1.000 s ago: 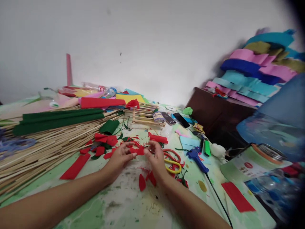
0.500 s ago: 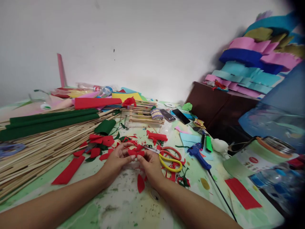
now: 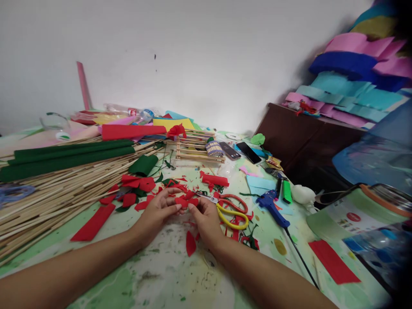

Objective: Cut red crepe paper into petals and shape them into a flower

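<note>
Between my two hands is a small red felt piece (image 3: 186, 202), pinched at both ends. My left hand (image 3: 160, 211) grips its left end between thumb and fingers. At the other end, my right hand (image 3: 205, 218) has thumb and fingers closed on it. Scissors (image 3: 232, 214) with one orange and one yellow handle lie just right of my right hand, their blade tips partly behind it. Below the hands a red petal-shaped piece (image 3: 190, 243) rests on the table. Red scraps (image 3: 141, 183) and green bits lie around and beyond my fingers.
Thin wooden sticks (image 3: 64, 197) and dark green rolls (image 3: 71, 154) cover the left. A blue glue gun (image 3: 272, 208) with its cable, a green lighter (image 3: 286, 192), phones (image 3: 249, 152) and a large flask (image 3: 354, 210) stand or lie right. A stick frame (image 3: 196, 150) sits at the back.
The view has shifted slightly, so things at the right sit further right. Both hands stay in the same spot, still pinching the red piece, which now looks stretched a little wider between them.
</note>
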A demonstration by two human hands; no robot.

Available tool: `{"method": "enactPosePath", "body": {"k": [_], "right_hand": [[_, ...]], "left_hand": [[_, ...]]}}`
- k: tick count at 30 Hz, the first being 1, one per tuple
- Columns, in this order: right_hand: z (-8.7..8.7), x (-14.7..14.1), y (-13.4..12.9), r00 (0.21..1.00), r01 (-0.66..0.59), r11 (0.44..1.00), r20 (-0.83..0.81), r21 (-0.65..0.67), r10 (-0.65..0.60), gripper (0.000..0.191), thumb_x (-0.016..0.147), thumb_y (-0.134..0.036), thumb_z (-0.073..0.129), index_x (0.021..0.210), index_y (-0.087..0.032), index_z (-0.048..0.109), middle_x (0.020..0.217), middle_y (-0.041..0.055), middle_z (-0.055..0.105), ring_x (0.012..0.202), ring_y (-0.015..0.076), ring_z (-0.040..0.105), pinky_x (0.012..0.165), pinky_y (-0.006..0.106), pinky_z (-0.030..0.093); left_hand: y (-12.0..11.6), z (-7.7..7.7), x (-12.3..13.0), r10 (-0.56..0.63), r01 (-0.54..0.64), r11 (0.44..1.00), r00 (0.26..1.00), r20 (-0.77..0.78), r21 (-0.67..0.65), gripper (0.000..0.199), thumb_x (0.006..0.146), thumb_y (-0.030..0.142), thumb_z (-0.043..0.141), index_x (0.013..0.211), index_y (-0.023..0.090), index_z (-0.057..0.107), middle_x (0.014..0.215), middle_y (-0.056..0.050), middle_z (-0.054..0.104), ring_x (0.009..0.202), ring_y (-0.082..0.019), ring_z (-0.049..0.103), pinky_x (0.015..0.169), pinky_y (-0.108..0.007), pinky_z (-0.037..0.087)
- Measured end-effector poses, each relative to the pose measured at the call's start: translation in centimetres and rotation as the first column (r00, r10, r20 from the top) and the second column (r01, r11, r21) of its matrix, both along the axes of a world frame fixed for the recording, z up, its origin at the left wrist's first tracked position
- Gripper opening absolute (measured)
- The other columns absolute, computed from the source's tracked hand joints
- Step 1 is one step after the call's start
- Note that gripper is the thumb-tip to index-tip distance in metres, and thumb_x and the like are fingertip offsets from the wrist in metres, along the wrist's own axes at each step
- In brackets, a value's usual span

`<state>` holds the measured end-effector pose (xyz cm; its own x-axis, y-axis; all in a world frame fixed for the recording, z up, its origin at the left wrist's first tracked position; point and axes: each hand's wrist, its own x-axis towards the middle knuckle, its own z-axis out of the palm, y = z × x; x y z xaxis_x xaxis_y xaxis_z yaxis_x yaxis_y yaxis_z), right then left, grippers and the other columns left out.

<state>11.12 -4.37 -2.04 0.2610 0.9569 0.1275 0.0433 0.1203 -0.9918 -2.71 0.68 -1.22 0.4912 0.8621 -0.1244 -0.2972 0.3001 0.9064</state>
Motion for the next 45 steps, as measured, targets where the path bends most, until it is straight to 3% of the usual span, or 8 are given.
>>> {"method": "enactPosePath", "body": {"k": [8,17,22,29,32,39,45], "right_hand": [[0.1,0.0,-0.1,1.000,-0.008,1.000,0.001,-0.008,0.008,0.014,0.074,-0.029,0.056,0.065,-0.018,0.053,0.059,-0.0028,0.053,0.054,0.0107,0.043,0.054,0.023,0.036],[0.0,0.0,-0.1,0.999,-0.016,1.000,0.044,-0.024,0.017,0.018,0.073,-0.031,0.057,0.062,-0.019,0.051,0.056,-0.0041,0.044,0.053,0.0096,0.037,0.049,0.020,0.032],[0.1,-0.1,-0.3,0.999,-0.036,0.998,-0.033,-0.056,0.035,0.017,0.072,-0.033,0.058,0.065,-0.018,0.053,0.058,-0.0035,0.047,0.054,0.0102,0.041,0.051,0.021,0.035],[0.0,-0.1,-0.2,1.000,-0.008,0.997,0.019,-0.077,0.010,0.011,0.070,-0.027,0.057,0.064,-0.018,0.056,0.055,-0.0039,0.047,0.052,0.0100,0.040,0.050,0.021,0.033],[0.2,-0.1,-0.2,0.999,0.007,0.998,0.035,-0.070,-0.004,0.012,0.070,-0.027,0.057,0.062,-0.018,0.055,0.055,-0.0040,0.046,0.052,0.0102,0.039,0.051,0.022,0.032],[-0.4,-0.2,-0.1,0.993,0.079,0.994,0.090,-0.081,-0.072,0.009,0.067,-0.024,0.056,0.062,-0.017,0.054,0.060,-0.0017,0.049,0.059,0.0128,0.043,0.056,0.023,0.034],[0.0,-0.3,-0.2,0.997,0.061,0.993,0.062,-0.100,-0.055,0.009,0.066,-0.024,0.054,0.061,-0.017,0.052,0.057,-0.0030,0.047,0.057,0.0117,0.041,0.054,0.022,0.032]], "left_hand": [[-0.1,0.2,-0.1,-0.032,0.032,0.999,0.999,-0.032,0.009,0.044,0.067,0.017,0.072,0.107,0.019,0.052,0.066,0.003,0.067,0.062,-0.012,0.063,0.063,-0.023,0.047],[0.1,-0.2,0.0,-0.019,0.022,0.999,0.997,-0.075,0.049,0.042,0.068,0.022,0.074,0.105,0.021,0.054,0.081,-0.001,0.070,0.074,-0.015,0.065,0.067,-0.024,0.049],[0.0,-0.1,0.0,-0.016,0.020,0.998,0.996,-0.089,0.051,0.042,0.069,0.020,0.074,0.105,0.021,0.054,0.075,0.001,0.068,0.070,-0.014,0.064,0.065,-0.023,0.049],[-0.2,-0.1,-0.1,-0.026,0.039,0.997,0.983,-0.184,0.069,0.046,0.068,0.025,0.075,0.108,0.021,0.052,0.074,0.001,0.066,0.070,-0.015,0.063,0.065,-0.025,0.048],[-0.1,-0.4,0.0,-0.029,0.044,0.996,0.983,-0.183,0.078,0.045,0.067,0.026,0.076,0.105,0.023,0.053,0.078,0.000,0.067,0.073,-0.016,0.064,0.067,-0.026,0.049],[0.8,-1.6,0.2,0.019,-0.003,0.994,0.988,-0.151,0.108,0.048,0.061,0.030,0.079,0.102,0.022,0.055,0.068,0.001,0.066,0.066,-0.016,0.063,0.061,-0.025,0.048],[0.8,-1.6,0.0,-0.035,0.048,0.994,0.991,-0.127,0.096,0.049,0.064,0.029,0.077,0.105,0.022,0.050,0.070,0.002,0.066,0.068,-0.015,0.062,0.063,-0.024,0.047]]}}
